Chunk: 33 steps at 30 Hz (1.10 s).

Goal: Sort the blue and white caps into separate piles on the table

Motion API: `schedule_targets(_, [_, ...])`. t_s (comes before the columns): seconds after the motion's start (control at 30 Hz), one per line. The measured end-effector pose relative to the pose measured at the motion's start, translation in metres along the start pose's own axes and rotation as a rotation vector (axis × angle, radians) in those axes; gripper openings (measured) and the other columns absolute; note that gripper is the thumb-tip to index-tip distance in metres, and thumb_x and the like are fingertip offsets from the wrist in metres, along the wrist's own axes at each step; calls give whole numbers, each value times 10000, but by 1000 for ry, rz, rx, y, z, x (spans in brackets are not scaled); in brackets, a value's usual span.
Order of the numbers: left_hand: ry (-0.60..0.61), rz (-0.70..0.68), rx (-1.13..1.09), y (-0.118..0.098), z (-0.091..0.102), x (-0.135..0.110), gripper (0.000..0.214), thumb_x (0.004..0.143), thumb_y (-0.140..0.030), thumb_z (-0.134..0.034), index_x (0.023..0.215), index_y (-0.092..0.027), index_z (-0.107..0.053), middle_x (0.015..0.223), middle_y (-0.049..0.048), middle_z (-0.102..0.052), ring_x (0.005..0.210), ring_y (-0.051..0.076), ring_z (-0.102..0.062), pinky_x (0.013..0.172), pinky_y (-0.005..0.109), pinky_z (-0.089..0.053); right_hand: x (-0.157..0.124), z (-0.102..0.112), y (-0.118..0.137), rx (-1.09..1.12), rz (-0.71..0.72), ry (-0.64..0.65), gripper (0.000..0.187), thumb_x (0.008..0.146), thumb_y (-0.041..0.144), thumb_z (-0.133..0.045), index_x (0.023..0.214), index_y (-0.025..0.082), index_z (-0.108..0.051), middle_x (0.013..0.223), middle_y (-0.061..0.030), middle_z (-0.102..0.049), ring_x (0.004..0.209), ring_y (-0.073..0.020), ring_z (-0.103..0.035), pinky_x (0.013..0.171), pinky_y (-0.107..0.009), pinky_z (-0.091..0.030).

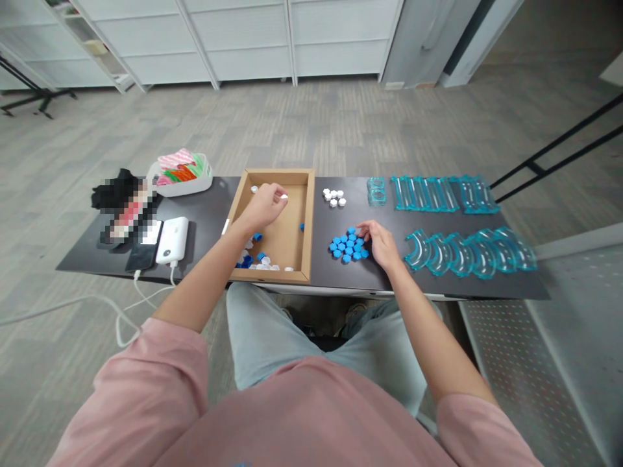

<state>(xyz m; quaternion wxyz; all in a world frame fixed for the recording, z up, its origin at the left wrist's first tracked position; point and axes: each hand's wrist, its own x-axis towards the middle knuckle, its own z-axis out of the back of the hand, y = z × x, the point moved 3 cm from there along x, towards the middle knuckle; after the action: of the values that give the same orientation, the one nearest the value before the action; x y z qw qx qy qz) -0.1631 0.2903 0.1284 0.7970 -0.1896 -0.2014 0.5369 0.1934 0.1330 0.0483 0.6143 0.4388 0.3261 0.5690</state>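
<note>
My left hand (pixel 267 204) is over the cardboard box (pixel 307 263), its fingertips pinching a small white hexagonal piece (pixel 284 196). Inside the box, blue pieces (pixel 247 261) and white pieces (pixel 265 261) lie mostly in the near left corner. My right hand (pixel 378 241) rests at the right edge of a cluster of blue hexagonal pieces (pixel 349 244) on the table, fingers loosely bent and partly apart; I make out nothing in it. Behind that cluster sits a small group of white hexagonal pieces (pixel 333 196).
Teal clear plastic parts, some straight (pixel 426 194) and some curved (pixel 467 253), line the right of the dark table (pixel 321 227). On the left are a white power bank (pixel 172 240) with cables, a phone (pixel 143 246) and a white basket (pixel 187 187) of colourful packets.
</note>
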Motion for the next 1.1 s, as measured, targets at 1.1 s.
schedule_targets(1.1, [-104, -147, 13, -68, 10, 60, 192, 1099, -349, -706, 1247, -263, -792, 1332, 104, -811, 1380, 334, -699, 1260, 546, -541, -2, -4, 11, -218, 123, 151, 449, 1183, 532, -469, 1300, 466, -897, 1436, -97, -860, 1449, -404, -726, 1363, -649, -509])
